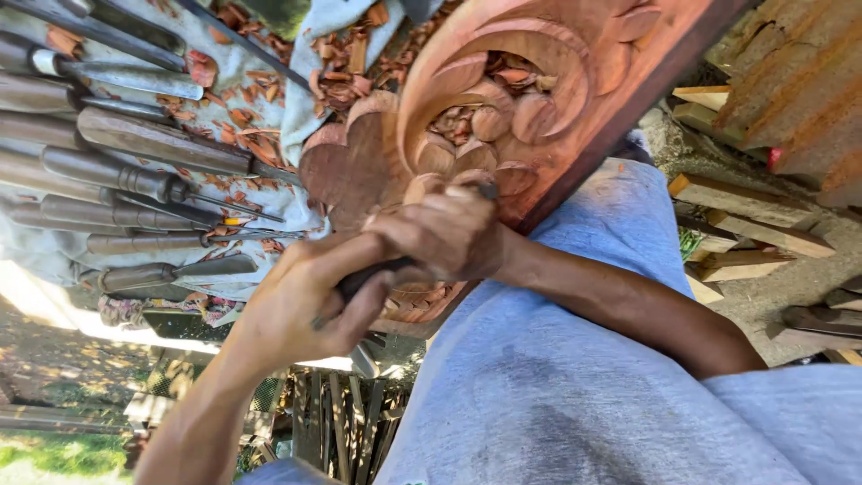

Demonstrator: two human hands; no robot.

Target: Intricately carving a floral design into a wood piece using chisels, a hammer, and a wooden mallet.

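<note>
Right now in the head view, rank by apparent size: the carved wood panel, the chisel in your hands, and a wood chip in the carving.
1. carved wood panel
2. chisel, mostly hidden by both hands
3. wood chip

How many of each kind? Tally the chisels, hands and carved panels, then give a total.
Chisels laid out on the cloth: about 10, since they overlap
Held chisel: 1
Hands, left hand and right hand, both gripping it: 2
Carved wooden panel: 1
Total: about 14
</note>
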